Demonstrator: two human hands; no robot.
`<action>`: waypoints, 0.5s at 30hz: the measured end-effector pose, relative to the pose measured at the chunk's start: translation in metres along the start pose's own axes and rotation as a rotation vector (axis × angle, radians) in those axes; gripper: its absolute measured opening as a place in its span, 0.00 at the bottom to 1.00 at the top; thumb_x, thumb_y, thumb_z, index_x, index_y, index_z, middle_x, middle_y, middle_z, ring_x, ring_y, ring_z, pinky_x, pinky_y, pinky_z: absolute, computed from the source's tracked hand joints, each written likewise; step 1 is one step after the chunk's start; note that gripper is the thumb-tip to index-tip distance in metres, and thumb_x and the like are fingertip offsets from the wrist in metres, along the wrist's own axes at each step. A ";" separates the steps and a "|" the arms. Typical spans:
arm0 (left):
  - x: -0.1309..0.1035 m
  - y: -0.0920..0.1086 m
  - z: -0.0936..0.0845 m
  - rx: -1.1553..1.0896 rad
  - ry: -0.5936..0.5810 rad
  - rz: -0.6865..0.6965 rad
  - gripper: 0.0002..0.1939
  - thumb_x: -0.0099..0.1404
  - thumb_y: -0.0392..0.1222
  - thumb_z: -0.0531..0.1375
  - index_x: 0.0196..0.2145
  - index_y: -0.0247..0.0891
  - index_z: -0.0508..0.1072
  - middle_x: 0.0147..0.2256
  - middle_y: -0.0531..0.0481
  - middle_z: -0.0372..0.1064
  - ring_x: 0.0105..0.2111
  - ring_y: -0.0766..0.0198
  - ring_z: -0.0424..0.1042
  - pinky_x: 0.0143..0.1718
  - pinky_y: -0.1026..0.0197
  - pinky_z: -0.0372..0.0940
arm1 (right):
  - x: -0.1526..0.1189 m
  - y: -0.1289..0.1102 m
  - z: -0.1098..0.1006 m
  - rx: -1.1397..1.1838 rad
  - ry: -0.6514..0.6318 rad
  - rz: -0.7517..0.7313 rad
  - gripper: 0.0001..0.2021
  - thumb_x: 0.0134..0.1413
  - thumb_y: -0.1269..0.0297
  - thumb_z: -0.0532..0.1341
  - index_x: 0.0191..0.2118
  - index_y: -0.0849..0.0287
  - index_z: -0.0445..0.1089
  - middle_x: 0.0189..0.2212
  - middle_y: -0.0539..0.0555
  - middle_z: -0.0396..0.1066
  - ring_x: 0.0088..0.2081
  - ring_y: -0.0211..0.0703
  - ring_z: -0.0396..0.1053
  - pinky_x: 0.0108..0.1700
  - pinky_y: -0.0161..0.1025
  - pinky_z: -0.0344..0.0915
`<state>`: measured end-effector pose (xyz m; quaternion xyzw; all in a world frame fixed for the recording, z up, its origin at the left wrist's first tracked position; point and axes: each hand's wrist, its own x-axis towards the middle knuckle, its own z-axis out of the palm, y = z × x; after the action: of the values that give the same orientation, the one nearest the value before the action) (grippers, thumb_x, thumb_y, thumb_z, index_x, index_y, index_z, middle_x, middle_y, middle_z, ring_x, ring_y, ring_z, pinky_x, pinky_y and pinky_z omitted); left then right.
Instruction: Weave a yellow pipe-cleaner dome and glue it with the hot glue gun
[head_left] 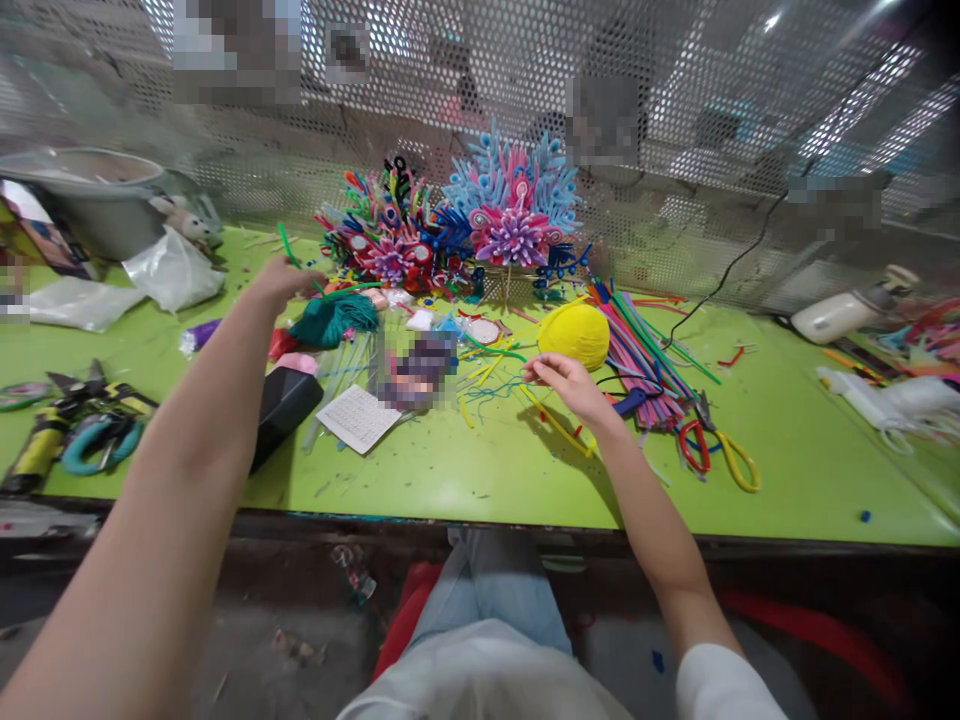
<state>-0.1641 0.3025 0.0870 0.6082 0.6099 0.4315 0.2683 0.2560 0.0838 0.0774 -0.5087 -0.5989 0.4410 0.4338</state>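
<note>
My left hand [289, 280] is raised over the left back of the table, its fingers closed on a green pipe cleaner [349, 290]. One end sticks up beyond the hand, and the rest runs right above a bundle of dark green yarn [334, 318]. My right hand [566, 382] pinches the tip of a green strand [495, 350], which looks like pipe cleaner too. I cannot tell whether both are one piece. Just behind the right hand sits a ball of yellow yarn [576, 335]. Yellow pipe cleaner pieces [559, 425] lie below that hand.
Colourful pipe-cleaner flower pieces [517, 215] stand at the back against a perforated metal screen. Right of the yarn lie bundled pipe cleaners [645, 360] and scissors [739, 460]. Pliers [101, 440], a black box [289, 410] and a written card [360, 418] occupy the left. A white glue gun [862, 395] rests far right.
</note>
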 end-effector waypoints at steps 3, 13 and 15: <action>0.000 0.024 0.006 0.051 0.332 -0.052 0.18 0.56 0.34 0.67 0.38 0.36 0.61 0.36 0.54 0.63 0.43 0.64 0.61 0.51 0.55 0.57 | 0.003 -0.003 0.000 0.000 0.010 -0.012 0.20 0.48 0.44 0.65 0.35 0.57 0.73 0.34 0.53 0.76 0.39 0.40 0.74 0.47 0.40 0.68; -0.081 0.123 0.104 -0.325 -0.548 0.438 0.18 0.56 0.38 0.67 0.44 0.36 0.72 0.44 0.45 0.72 0.46 0.58 0.70 0.53 0.51 0.63 | 0.012 -0.030 0.009 0.069 -0.029 -0.072 0.25 0.46 0.37 0.64 0.35 0.56 0.73 0.36 0.53 0.77 0.40 0.41 0.74 0.51 0.42 0.70; -0.108 0.130 0.132 -0.447 -0.847 0.495 0.31 0.51 0.42 0.70 0.53 0.43 0.69 0.53 0.43 0.69 0.55 0.53 0.67 0.56 0.50 0.62 | 0.016 -0.039 0.012 0.113 -0.033 -0.113 0.25 0.45 0.36 0.65 0.34 0.56 0.72 0.34 0.52 0.76 0.40 0.41 0.74 0.52 0.42 0.70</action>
<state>0.0278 0.2087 0.1128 0.7825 0.1799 0.3182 0.5040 0.2336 0.0946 0.1139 -0.4416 -0.6079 0.4571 0.4759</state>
